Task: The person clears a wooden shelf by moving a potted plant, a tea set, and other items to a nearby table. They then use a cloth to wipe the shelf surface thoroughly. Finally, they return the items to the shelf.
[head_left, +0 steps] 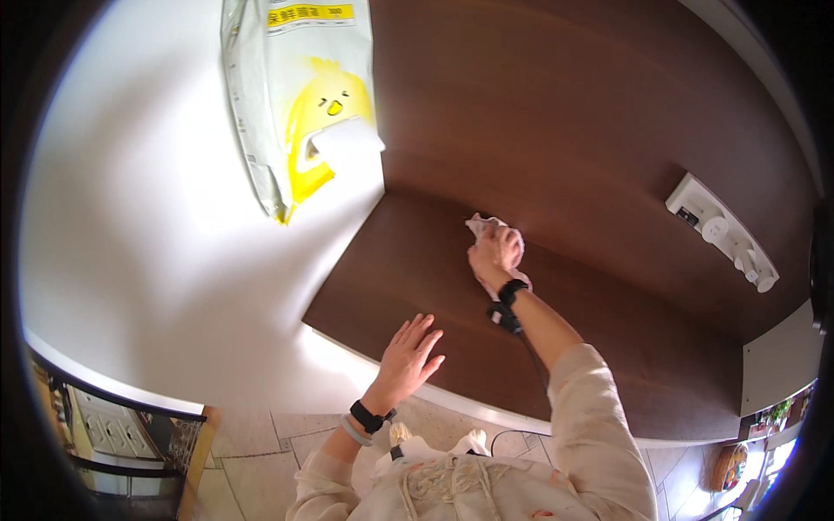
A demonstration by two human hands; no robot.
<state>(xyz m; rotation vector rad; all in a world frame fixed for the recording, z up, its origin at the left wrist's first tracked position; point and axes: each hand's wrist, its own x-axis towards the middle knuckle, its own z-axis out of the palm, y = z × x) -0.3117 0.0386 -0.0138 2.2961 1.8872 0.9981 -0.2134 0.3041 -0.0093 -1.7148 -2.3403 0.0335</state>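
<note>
My right hand grips a pink cloth and presses it on the dark brown wooden surface, close to the edge where it meets the upright brown panel. Part of the cloth sticks out beyond the fingers and below the palm. My left hand holds nothing; its fingers are spread over the front edge of the same surface. Both wrists wear black bands, and a small black device with a cable is at the right wrist.
A white wall panel stands at the left, with a grey and yellow plastic pack showing a chick hanging on it. A white power strip with plugs is on the brown back panel. A woven basket stands at lower right.
</note>
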